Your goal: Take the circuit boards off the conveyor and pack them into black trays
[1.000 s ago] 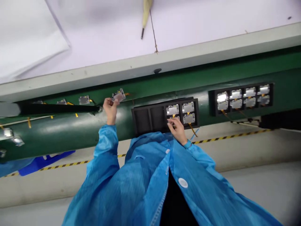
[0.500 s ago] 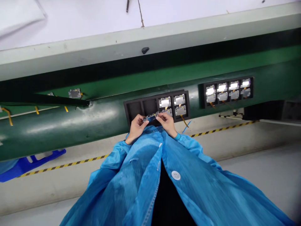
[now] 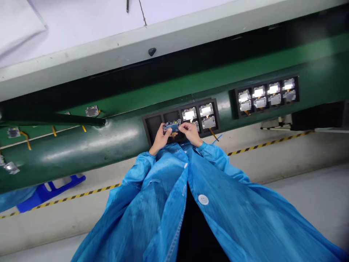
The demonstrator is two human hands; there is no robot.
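Observation:
A small circuit board [image 3: 172, 126] with a blue face is held up over a black compartment tray [image 3: 152, 139]. My left hand [image 3: 160, 137] grips its left end, thumb on the face. At its right end the fingers of my right hand [image 3: 191, 133] are pinched on the edge. The tray's right compartments hold several boards with silvery shields, such as the board [image 3: 206, 110] at the back right; one near my right hand is partly covered. An orange flex strip [image 3: 214, 134] hangs over the tray's front edge.
A second black tray [image 3: 237, 105] with several boards lies to the right on the green surface [image 3: 117, 136]. Loose boards, including one board [image 3: 92, 111], lie at the left near a dark green bar [image 3: 79, 119]. A white shelf [image 3: 95, 43] runs above.
The circuit board has been tilted so its blue face shows more fully, and an orange strip now shows beneath it. Both hands still hold it. The camera view has shifted and turned slightly.

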